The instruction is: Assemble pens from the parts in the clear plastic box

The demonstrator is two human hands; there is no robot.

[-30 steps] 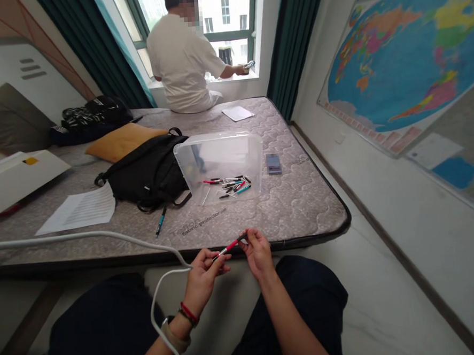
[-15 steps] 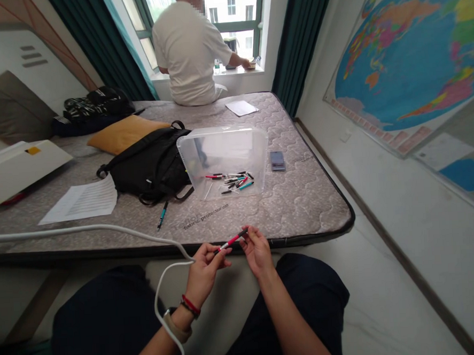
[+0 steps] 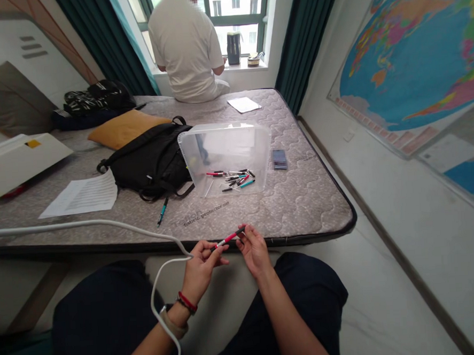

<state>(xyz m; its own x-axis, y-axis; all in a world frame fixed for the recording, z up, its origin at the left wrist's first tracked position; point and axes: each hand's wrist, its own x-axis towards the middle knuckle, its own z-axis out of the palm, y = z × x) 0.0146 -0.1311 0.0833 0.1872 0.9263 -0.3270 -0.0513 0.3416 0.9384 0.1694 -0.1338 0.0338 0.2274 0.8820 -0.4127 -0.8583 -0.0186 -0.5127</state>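
Between my two hands, just off the near edge of the mattress, is a red and black pen. My left hand pinches its lower left end. At the upper right end, the fingertips of my right hand close on the black part. Beyond them a clear plastic bin lies tipped with its open side toward me. Several loose pens in black, red and teal are inside it. Left of the bin, a single teal and black pen rests on the mattress.
A white cable crosses from the left and hangs past my left wrist. Around the bin are a black backpack, a printed sheet, a yellow cushion and a small grey-blue object. A person sits by the window.
The view has shifted slightly. Both hands keep the pen in nearly the same position. The person by the window has drawn an arm back from the sill, and a dark object shows there.
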